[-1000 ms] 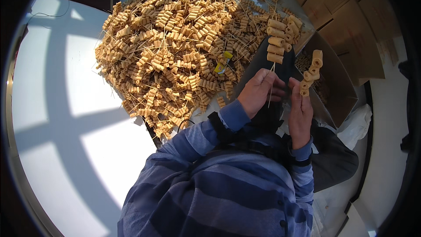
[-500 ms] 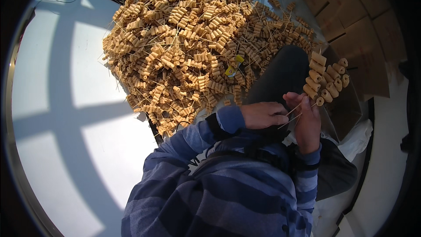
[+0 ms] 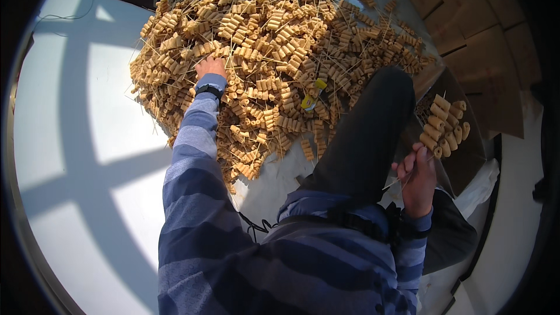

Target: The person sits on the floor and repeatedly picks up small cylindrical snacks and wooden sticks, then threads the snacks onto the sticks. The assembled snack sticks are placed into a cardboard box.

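My right hand (image 3: 417, 182) is closed around the thin sticks of several skewers (image 3: 447, 127), each threaded with short tan rolls that have holes through them. They stand up from the fingers, rolls uppermost, above an open cardboard box (image 3: 471, 166). Far to the left, my left hand (image 3: 211, 67) reaches into a large heap of similar skewers (image 3: 262, 52). Its fingertips are bent down among the rolls and partly hidden, so whether they grip a stick cannot be made out.
A small yellow object (image 3: 314, 95) lies on the heap's near right side. My bent knee (image 3: 388, 93) rises between heap and box. Brown cardboard (image 3: 466, 41) stands at the far right, and clear plastic (image 3: 479, 189) lies beside the box. A pale surface (image 3: 116, 111) extends left.
My left hand has left the sticks by the right hand and stretched far left to the heap. The right hand, still holding the skewers, has shifted slightly right and lower.
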Demonstrator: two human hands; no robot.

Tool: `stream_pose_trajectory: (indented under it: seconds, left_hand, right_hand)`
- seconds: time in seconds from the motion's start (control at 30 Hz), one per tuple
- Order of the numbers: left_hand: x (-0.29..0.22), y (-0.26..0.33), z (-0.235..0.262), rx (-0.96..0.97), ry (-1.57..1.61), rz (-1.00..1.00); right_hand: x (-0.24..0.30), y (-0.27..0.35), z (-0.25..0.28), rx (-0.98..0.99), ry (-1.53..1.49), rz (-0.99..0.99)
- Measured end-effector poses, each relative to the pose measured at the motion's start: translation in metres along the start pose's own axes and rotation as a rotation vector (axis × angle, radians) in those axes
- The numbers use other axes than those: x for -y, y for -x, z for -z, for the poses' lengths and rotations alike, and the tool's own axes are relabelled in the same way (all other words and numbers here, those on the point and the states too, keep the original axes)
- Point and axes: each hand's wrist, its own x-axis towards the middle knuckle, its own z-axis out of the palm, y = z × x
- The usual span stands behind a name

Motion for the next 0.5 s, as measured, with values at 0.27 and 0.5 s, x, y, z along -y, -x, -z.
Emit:
stream_pose_trajectory:
  seconds: [0.27, 0.5]
  left_hand:
    - [-0.001, -0.022, -0.033, 0.189, 0.151, 0.033]
    - [0.034, 0.027, -0.011, 0.065, 0.201, -0.061]
  right_hand:
    - [-0.005, 0.000, -0.004, -0.030, -0.004, -0.015]
    - [-0.003, 0.005, -0.012, 0.026, 0.040, -0.001]
